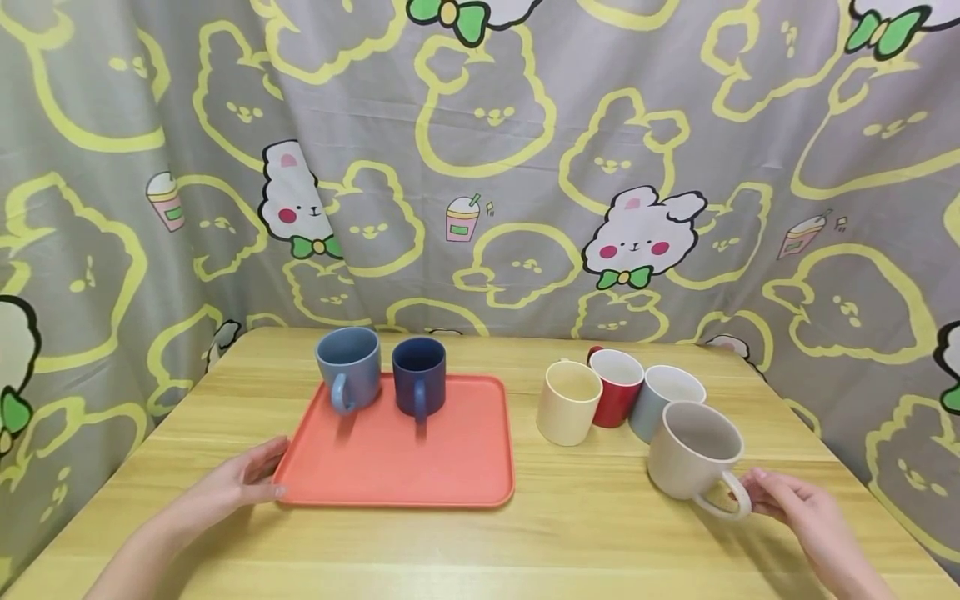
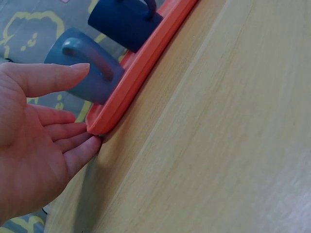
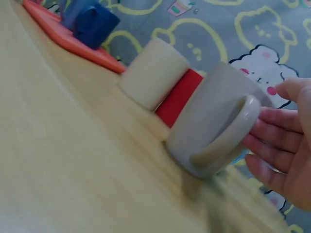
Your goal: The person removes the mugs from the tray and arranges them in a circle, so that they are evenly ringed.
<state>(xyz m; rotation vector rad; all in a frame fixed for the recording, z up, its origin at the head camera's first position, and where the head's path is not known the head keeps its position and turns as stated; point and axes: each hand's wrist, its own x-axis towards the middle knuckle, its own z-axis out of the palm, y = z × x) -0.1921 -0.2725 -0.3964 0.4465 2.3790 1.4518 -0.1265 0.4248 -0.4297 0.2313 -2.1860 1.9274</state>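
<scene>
My left hand (image 1: 251, 475) is at the near left corner of a coral-red tray (image 1: 390, 462), its fingertips right at the rim and its thumb raised. On the tray's far part stand a light blue mug (image 1: 349, 367) and a navy mug (image 1: 419, 377), handles facing me. My right hand (image 1: 795, 500) is beside a large beige mug (image 1: 693, 454) at the right. In the right wrist view its loosely straight fingers (image 3: 277, 141) overlap the far side of the handle (image 3: 233, 133), and the thumb stays apart from it.
Left of the beige mug stands a cream mug (image 1: 568, 404). Behind are a red mug (image 1: 617, 390) with a white inside and a grey-blue mug (image 1: 663, 400), close together. A patterned grey curtain (image 1: 480, 275) hangs behind the wooden table (image 1: 570, 533).
</scene>
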